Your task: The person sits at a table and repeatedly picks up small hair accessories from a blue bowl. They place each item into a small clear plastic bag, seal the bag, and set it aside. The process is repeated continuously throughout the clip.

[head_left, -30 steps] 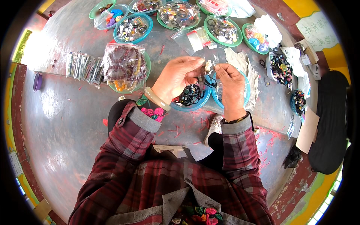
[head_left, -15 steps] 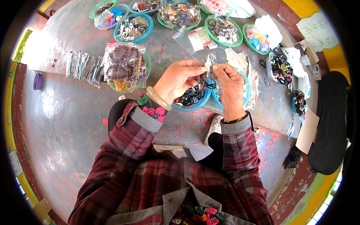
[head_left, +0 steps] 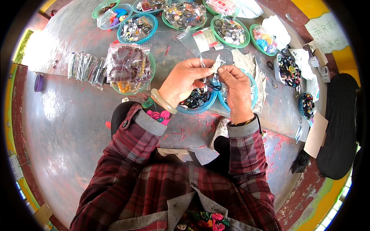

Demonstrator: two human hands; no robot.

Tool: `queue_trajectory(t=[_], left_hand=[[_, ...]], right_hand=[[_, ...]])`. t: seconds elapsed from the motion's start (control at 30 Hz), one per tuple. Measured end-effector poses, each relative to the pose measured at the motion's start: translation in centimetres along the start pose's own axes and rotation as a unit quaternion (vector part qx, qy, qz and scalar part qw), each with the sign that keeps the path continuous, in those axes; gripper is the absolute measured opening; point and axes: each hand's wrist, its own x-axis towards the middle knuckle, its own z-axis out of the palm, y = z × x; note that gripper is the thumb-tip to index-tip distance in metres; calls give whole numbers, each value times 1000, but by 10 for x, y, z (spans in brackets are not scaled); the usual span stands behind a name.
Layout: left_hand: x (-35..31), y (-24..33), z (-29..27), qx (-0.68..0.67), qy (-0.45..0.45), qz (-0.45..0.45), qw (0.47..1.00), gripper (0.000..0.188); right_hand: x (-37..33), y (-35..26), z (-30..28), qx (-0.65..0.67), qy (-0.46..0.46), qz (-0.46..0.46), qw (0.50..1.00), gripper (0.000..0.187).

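My left hand [head_left: 185, 79], with a pale bangle at the wrist, pinches one side of a small clear plastic bag [head_left: 218, 61]. The thumb and forefinger of my right hand [head_left: 236, 90] close on the bag's other side. A black elastic hair tie [head_left: 215, 86] hangs below the fingertips; whether it lies inside the bag I cannot make out. Just beneath my hands stands a blue bowl [head_left: 200, 111] of black hair ties. Beside it, partly behind my right hand, a second blue bowl [head_left: 254, 89] holds small pale items.
Bagged bead bracelets [head_left: 127, 67] lie on a green bowl at the left, next to a row of slim packets [head_left: 86, 69]. Several bowls of small goods line the back. A white basket [head_left: 278, 69] of dark hair ties stands right, near a pale cloth [head_left: 246, 57].
The top of the small bag has shifted slightly and now stands up whiter and more crumpled between my fingertips. Both hands stay in nearly the same place.
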Motion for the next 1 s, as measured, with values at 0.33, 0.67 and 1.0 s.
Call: queue_trajectory(t=[0.33,0.67,1.0], left_hand=[[3,-7,-5,-25,-8,10,1000,20],[-1,0,8,60,-6,22,998,20],[2,-3,0,73,-8,41,996,16]], right_hand=[[-3,-3,5,-7,-10,-36,999,6],[-6,-2,7,13,12,-74,997,7],[-3,-11,14,34,28,-35,998,8]])
